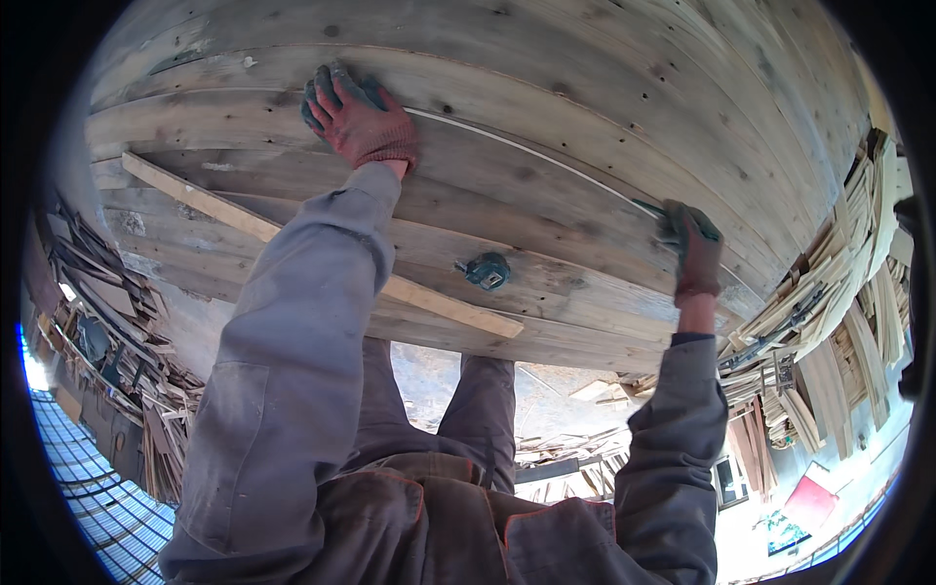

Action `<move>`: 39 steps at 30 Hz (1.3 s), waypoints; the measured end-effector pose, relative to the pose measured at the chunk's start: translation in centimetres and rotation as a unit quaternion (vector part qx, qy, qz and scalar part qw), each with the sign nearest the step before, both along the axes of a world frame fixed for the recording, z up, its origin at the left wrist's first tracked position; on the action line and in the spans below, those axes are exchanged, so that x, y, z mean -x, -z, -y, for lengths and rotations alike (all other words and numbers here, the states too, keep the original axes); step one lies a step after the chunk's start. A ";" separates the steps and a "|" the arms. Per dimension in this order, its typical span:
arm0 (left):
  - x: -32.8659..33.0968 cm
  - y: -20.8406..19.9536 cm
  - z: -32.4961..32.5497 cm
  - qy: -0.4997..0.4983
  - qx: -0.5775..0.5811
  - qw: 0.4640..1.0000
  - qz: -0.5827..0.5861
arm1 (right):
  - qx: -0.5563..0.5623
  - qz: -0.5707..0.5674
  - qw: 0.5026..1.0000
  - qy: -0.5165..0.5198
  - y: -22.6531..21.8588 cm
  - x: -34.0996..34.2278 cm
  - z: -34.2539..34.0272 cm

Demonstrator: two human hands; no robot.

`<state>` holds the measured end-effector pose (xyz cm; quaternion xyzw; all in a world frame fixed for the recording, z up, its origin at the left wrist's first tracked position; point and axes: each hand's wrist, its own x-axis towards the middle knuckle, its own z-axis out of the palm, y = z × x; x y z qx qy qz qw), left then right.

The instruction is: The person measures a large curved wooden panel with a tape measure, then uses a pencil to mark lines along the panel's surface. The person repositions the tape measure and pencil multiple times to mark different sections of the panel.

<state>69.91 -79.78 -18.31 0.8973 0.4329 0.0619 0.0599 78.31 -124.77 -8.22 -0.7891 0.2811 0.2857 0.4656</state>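
Observation:
My left hand (359, 119), in a red work glove with dark coated fingers, lies on a wide surface of weathered planks (526, 175). Its fingers are spread over the wood. From beside it a thin pale strip or line (526, 146) runs right along the planks toward my right hand (696, 249). That hand wears a matching glove and its fingers are curled close to the wood. A slim dark green tip (645, 207) juts from the fingers; I cannot make out what it is. A dark teal tape measure (487, 271) lies on the planks between my forearms.
A long narrow batten (200, 200) lies slantwise on the planks, passing under my left forearm. Stacks of thin boards (829, 283) line the right side. More scrap wood (127, 361) is heaped at the left. My legs (478, 409) stand at the near plank edge.

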 end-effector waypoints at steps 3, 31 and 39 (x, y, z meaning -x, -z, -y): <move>0.1 0.3 -0.2 0.018 -0.018 0.999 0.038 | -0.136 0.003 0.989 0.050 1.9 1.5 -5.2; 0.4 1.3 -0.6 0.024 -0.053 0.996 0.067 | -0.179 0.003 0.983 0.026 1.7 0.1 3.4; 1.1 -1.5 9.8 0.230 0.000 0.951 0.209 | -0.081 -0.008 0.997 0.005 5.1 1.3 5.5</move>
